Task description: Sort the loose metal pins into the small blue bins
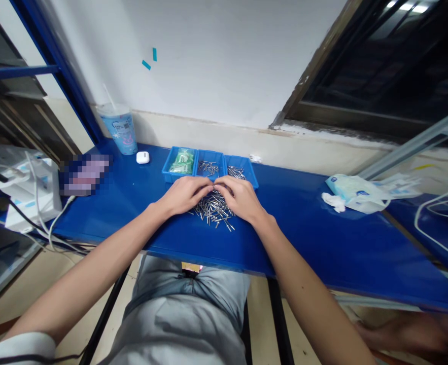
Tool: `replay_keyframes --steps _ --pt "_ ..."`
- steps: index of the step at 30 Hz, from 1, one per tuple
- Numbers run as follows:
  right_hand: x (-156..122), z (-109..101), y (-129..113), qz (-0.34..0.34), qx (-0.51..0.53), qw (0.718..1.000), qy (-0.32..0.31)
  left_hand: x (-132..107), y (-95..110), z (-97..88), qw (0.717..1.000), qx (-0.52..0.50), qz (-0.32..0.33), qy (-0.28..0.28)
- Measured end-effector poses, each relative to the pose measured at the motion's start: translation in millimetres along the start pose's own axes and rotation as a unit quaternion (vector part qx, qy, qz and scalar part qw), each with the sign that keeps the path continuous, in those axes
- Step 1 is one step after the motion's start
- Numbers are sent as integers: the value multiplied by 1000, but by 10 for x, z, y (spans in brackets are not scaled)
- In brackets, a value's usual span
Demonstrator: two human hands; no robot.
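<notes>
A heap of thin shiny metal pins that look like blind rivets [214, 210] lies on the blue table. Over its far side, my left hand [185, 195] and my right hand [241, 197] meet at the fingertips. Both hands are closed, with thumbs against curled fingers; anything pinched between them is too small to make out. Just beyond my fingers stand three joined blue bins. In the left bin [166, 175] is a green packet [182, 161]. Loose metal pins lie in the middle bin [210, 156] and in the right bin [252, 175], whose near side my right hand partly covers.
At the back left stand a patterned drink cup [120, 131] with a straw and a white earbud case [142, 157]. A white power strip [37, 195] with cables sits at the left end. A tissue pack [355, 193] and crumpled tissue [334, 202] lie right. A wall [208, 66] rises behind.
</notes>
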State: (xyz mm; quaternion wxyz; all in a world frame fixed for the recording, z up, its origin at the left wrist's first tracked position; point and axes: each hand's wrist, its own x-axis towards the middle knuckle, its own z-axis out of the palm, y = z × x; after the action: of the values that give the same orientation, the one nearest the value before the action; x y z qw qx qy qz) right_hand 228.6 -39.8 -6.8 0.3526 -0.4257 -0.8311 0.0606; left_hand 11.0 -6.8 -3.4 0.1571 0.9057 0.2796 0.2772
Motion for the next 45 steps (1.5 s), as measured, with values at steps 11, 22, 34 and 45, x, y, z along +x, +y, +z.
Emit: replay_keyframes --steps 11,22,34,45 --pt "7 -23 -12 -21 0 1000 3 6 17 -10 1000 -6 -10 27" --pt "2 -74 43 -9 2 998 54 5 -15 -42 998 -6 -30 59" --pt "-5 3 84 -46 4 996 81 0 -57 14 999 -14 -21 39" --pt "3 3 40 -27 -9 999 26 7 -39 13 999 -13 -14 40"
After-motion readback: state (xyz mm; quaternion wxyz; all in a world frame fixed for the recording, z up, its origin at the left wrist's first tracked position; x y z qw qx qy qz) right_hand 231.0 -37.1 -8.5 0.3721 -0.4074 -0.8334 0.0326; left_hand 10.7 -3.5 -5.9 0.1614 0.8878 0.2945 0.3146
